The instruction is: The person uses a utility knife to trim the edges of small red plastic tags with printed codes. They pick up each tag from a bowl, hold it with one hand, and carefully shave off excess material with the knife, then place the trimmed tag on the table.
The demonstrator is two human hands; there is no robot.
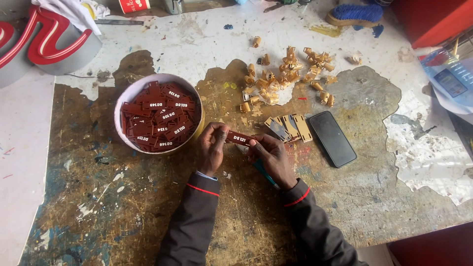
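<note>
My left hand point(212, 148) and my right hand point(270, 156) together pinch a small dark red rectangular tag point(238, 138) with white characters, one hand at each end, just above the worn workbench point(148, 207). A teal tool handle point(264, 174) pokes out under my right hand. Left of my hands stands a round white tub point(129, 93) filled with several more dark red tags point(158, 118). Just right of the held tag lie a few tan and grey backed tags point(289, 127).
A black phone point(332, 138) lies face up to the right. Curled tan peelings point(288, 74) are scattered behind it. A red and grey sign letter point(47, 42) sits at the far left, a blue brush point(355, 14) at the far edge, a plastic bag point(451, 79) at right.
</note>
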